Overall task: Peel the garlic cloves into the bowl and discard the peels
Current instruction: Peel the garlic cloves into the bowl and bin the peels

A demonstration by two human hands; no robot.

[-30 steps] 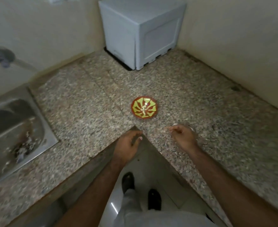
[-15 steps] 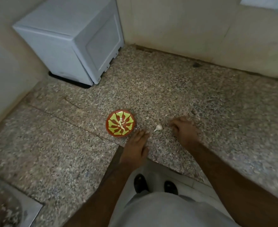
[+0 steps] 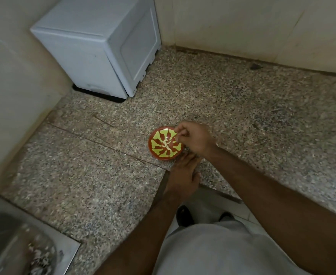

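Observation:
A small red bowl (image 3: 157,153) with a yellow pattern sits on the speckled granite counter (image 3: 242,116), near its inner corner. A few pale peeled garlic cloves (image 3: 166,145) lie in the bowl's middle. My right hand (image 3: 196,138) hovers over the bowl's right rim with curled fingers, and its fingertips pinch a small pale garlic clove (image 3: 177,136). Just in front of the bowl, my left hand (image 3: 183,173) rests flat on the counter with straight fingers and holds nothing.
A white box-shaped appliance (image 3: 95,46) stands in the back left corner against the walls. A steel sink (image 3: 14,253) with scraps in it is at the bottom left. The counter's edge cuts inward below my hands, above the floor and my shoes.
The clove that lay on the counter between my hands is gone from there. My right hand moved left, over the bowl's rim. My left hand stayed flat in front of the bowl.

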